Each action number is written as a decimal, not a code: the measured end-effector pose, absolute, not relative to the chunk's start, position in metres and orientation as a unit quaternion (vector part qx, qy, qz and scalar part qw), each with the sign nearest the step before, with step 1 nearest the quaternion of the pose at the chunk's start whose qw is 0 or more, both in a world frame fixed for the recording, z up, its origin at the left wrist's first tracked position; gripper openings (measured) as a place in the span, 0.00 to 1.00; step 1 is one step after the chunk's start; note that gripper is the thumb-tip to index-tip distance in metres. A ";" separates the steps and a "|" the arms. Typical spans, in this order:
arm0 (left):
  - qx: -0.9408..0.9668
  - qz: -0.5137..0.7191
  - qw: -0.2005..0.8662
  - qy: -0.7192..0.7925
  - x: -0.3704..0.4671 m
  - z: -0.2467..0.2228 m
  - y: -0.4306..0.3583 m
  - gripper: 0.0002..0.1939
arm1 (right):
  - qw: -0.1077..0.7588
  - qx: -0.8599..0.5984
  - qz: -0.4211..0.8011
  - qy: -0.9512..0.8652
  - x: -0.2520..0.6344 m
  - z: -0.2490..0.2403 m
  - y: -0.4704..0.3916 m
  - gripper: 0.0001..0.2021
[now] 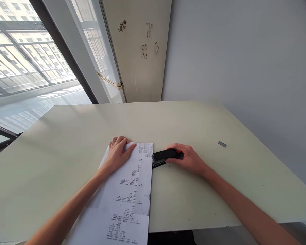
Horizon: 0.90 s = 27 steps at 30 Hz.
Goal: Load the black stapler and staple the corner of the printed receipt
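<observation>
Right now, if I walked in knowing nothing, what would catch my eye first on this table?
Probably the two bare hands at the near middle of the pale table: the left hand lies flat on the top of a printed paper sheet, while the right hand rests on a black stapler whose nose meets the sheet's right edge. Farther right, a small strip of staples lies alone.

The worktop [66, 163] is pale cream-green. The paper [132, 197] is white, printed with black text in scattered clusters and a dense grey block at its top corner. The stapler [164, 156] is black with a small orange-red spot. A grey staple strip [222, 144] lies apart. The wall [244, 61] is pale grey; the beige panel [140, 44] bears brown blotches.
</observation>
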State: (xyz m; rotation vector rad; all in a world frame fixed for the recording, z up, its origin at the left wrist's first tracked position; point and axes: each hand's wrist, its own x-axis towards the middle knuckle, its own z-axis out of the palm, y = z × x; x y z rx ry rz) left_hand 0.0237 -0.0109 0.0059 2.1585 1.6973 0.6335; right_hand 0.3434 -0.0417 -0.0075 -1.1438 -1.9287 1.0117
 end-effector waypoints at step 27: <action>0.909 0.164 0.181 0.338 0.029 0.021 -0.063 0.20 | 0.341 -0.506 0.317 -0.726 0.346 -0.009 -0.049 0.19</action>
